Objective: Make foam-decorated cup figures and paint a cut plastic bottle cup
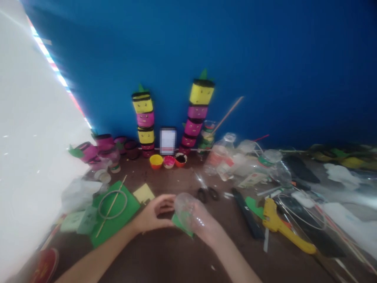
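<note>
Over the middle of the brown table, my right hand (pixel 206 226) holds a clear plastic bottle piece (pixel 186 204), its fingers seen blurred through or behind the plastic. My left hand (pixel 156 214) is curved beside the piece's left side, with thumb and fingers apart and nothing between them. A small green piece (pixel 181 225) shows under the plastic, between the hands. Left of my left hand lies a green sheet (pixel 132 196) with a grey ring (pixel 126 202) and a thin stick on it. A yellow paper (pixel 143 193) lies just behind that hand.
Black-handled scissors (pixel 212 193), a black tool (pixel 247 214) and a yellow glue gun (pixel 282 230) lie to the right. Plastic bottles (pixel 218 157) stand behind. Paint cups (pixel 156 162) sit before two face-decorated towers (pixel 145 118). A red round object (pixel 48 265) is front left.
</note>
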Available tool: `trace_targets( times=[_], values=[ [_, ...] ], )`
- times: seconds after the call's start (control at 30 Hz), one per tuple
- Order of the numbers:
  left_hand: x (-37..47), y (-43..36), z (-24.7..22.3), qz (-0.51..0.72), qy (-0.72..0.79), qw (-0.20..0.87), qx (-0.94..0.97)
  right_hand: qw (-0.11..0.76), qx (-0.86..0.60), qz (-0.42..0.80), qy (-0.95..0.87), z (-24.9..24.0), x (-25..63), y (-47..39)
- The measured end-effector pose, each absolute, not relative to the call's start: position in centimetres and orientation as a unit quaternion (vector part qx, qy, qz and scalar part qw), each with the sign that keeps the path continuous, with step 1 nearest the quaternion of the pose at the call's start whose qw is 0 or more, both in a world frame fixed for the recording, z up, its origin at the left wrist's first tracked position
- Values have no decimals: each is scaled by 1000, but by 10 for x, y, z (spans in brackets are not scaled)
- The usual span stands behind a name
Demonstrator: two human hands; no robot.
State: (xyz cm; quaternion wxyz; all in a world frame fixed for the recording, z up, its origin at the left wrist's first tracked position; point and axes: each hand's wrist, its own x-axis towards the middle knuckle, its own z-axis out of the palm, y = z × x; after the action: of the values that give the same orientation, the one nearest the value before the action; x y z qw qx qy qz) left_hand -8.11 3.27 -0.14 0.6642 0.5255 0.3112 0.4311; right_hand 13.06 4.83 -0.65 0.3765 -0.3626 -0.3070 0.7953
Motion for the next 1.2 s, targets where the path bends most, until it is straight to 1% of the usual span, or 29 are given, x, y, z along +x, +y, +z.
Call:
trace_targets(
  times=[0.13, 0.23, 0.33, 0.5, 0.63, 0.93, 1.0, 1.07, 1.13, 1.2],
  values=[
    [-82, 31, -1, 442, 317, 660, 518, 413, -368, 799, -238, -2, 138, 55],
    [-83, 30, 0, 449, 327, 657, 510, 442, -375, 782, -231, 4, 143, 59],
    [-82, 31, 0, 462, 335, 655, 495, 452, -382, 774, -227, 2, 148, 63],
    [-80, 35, -4, 493, 335, 643, 480, 440, -417, 740, -292, -4, 143, 77],
    [-82, 38, -7, 514, 350, 599, 504, 406, -410, 740, -345, 8, 131, 89],
    [-85, 44, -10, 530, 399, 509, 548, 387, -415, 767, -300, 20, 135, 84],
    [-85, 45, -10, 531, 403, 493, 559, 404, -426, 765, -265, 31, 131, 82],
    [-84, 44, -7, 520, 406, 478, 580, 426, -431, 758, -240, 52, 117, 84],
    [-84, 42, -3, 503, 412, 454, 609, 436, -422, 754, -251, 80, 92, 91],
    [-84, 41, 1, 490, 415, 428, 637, 441, -379, 764, -281, 109, 57, 102]
  ],
)
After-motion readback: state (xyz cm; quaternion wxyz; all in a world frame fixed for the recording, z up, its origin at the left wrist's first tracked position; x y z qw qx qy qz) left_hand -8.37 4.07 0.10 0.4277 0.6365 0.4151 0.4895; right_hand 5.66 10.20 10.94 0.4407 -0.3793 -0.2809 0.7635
